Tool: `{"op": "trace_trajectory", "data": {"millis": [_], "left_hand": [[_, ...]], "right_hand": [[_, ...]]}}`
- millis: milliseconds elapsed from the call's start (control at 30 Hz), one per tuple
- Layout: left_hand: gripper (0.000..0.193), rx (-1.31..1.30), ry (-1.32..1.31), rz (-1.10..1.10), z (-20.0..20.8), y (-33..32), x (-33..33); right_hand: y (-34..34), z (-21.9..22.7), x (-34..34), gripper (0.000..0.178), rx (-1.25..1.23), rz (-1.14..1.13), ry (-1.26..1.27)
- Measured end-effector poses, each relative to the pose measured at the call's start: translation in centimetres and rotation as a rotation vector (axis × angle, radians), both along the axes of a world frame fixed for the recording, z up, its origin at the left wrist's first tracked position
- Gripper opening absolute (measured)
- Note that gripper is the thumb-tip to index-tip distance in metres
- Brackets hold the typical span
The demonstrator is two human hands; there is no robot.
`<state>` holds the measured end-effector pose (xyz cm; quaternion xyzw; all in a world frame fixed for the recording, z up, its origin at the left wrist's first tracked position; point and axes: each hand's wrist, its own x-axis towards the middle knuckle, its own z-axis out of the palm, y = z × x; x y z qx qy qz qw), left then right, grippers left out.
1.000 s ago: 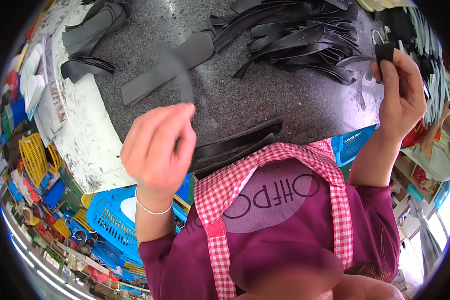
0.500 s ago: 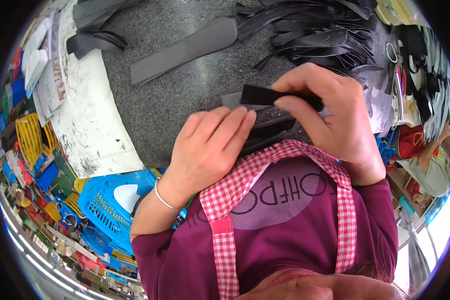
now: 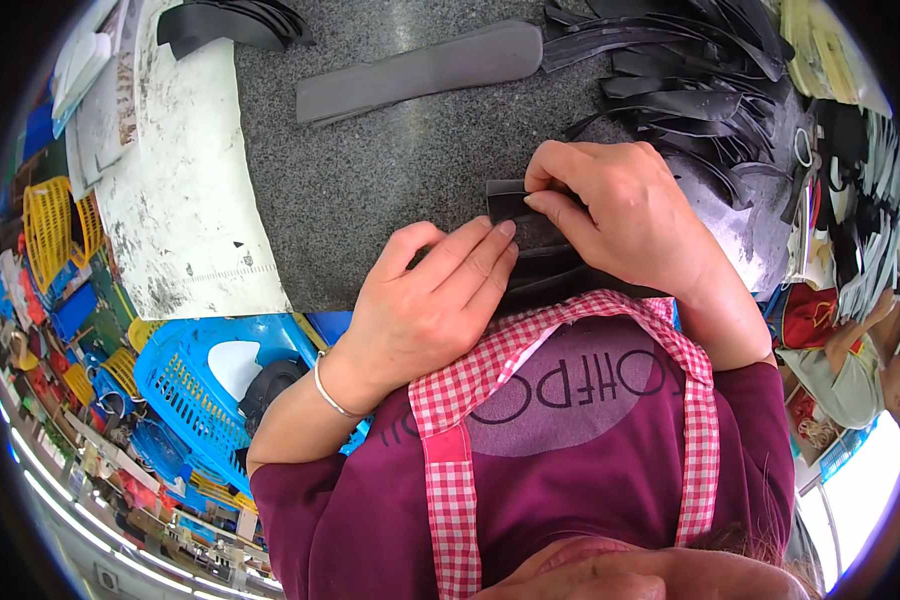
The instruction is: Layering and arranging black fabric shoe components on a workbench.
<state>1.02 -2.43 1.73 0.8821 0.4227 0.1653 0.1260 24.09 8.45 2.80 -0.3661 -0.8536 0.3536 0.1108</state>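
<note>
A: Right hand (image 3: 625, 205), state?

B: Closed; thumb and forefinger pinch a black strip (image 3: 507, 207). The strip is at the near part of the dark speckled desk (image 3: 340, 190), in front of the chest.

A: Left hand (image 3: 432, 295)?

B: Fingers extended side by side, tips at the near edge of the strip's left end. Thumb mostly hidden; cannot tell whether it grips.

A: Material close by?

B: More dark strips (image 3: 545, 270) along the near edge, partly covered by the hands.

A: Farther out?

B: A long grey piece (image 3: 420, 72) lies flat, its right end by a loose pile of black strips (image 3: 700, 105). Far left, a dark fanned stack (image 3: 232, 25) overlaps a stained white sheet (image 3: 190, 190). A blue basket (image 3: 185, 400) sits beside the left forearm.
</note>
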Motion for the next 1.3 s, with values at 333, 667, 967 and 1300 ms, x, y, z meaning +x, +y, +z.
{"op": "trace_trajectory", "data": {"millis": [333, 667, 967, 1300], "left_hand": [[0.022, -0.046, -0.105, -0.002, -0.5, 2.0, 1.1], [0.019, 0.061, 0.043, 0.025, 0.0, 3.2, 1.8], [0.059, 0.015, 0.129, -0.006, 0.7, 4.1, 2.7], [0.053, -0.018, 0.146, -0.065, 0.9, 5.2, 3.6]], "right_hand": [[-1.1, 1.0, 0.2, 0.017, 0.069, -0.079, -0.235], [-1.6, 2.3, 9.0, 0.020, -0.399, -0.483, -0.019], [-0.8, 1.2, 8.9, 0.025, -0.375, -0.490, 0.022], [0.1, 1.3, 8.6, 0.025, -0.069, -0.496, -0.290]]}}
